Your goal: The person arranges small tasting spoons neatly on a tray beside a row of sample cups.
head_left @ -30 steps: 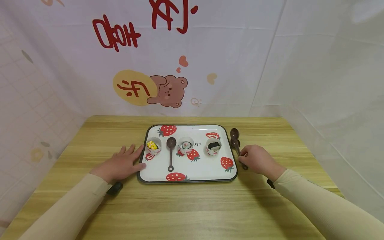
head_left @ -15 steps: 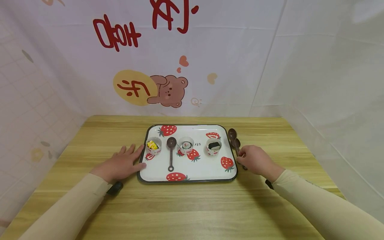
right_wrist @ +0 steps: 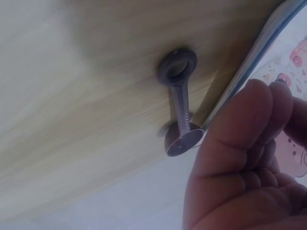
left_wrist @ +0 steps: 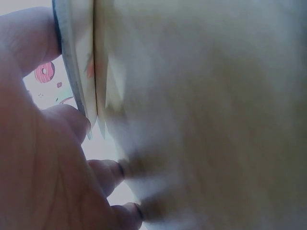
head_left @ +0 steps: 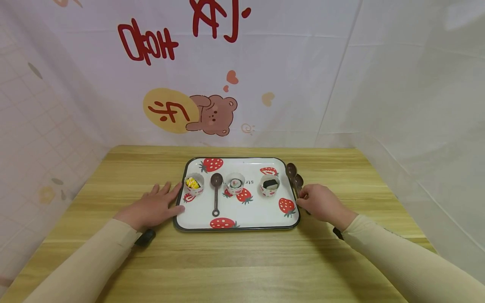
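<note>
My left hand (head_left: 151, 206) lies with fingers spread at the left edge of a white strawberry-print tray (head_left: 257, 214), its thumb over the rim. Off the tray's right edge, my right hand (head_left: 323, 203) pinches the handle of a brown scoop spoon (head_left: 291, 170); the spoon's bowl points away, beside the rim. A second brown scoop spoon (head_left: 298, 181) lies on the table just right of it, partly covered by the hand in the head view. The right wrist view shows this second scoop spoon (right_wrist: 182, 103) with its ring-ended handle, beside the curled fingers.
On the tray stand three small paper cups: one with yellow-topped food (head_left: 192, 183), one with a sushi roll (head_left: 235, 183), one with a black-wrapped rice piece (head_left: 270, 185). A third scoop spoon (head_left: 216, 180) lies between the left two. A printed curtain (head_left: 288, 84) hangs behind.
My right hand has shifted slightly left with its scoop spoon, toward the tray's right rim, away from the second spoon. The left hand and the tray stay put.
</note>
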A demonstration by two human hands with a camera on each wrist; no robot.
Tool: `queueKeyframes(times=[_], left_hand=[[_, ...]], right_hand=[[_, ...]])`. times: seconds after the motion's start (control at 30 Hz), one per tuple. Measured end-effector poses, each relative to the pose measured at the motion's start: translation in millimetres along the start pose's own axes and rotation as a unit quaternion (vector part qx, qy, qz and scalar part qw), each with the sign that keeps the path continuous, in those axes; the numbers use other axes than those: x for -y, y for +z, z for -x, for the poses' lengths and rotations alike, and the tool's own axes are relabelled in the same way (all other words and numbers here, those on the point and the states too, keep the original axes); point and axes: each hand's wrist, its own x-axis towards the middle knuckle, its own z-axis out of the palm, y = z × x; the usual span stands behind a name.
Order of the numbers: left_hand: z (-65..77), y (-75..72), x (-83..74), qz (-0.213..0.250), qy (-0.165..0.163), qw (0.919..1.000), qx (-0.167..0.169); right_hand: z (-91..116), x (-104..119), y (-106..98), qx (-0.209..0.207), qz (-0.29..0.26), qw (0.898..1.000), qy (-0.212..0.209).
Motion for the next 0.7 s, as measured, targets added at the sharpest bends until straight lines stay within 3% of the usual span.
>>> queueKeyframes(times=[0.7], left_hand=[[2.0,-1.4,-0.8,0.006,-0.002,1.0000,0.000]], right_hand=[[-0.2,4.1,4.9,-0.003,-0.006,1.000,-0.001]])
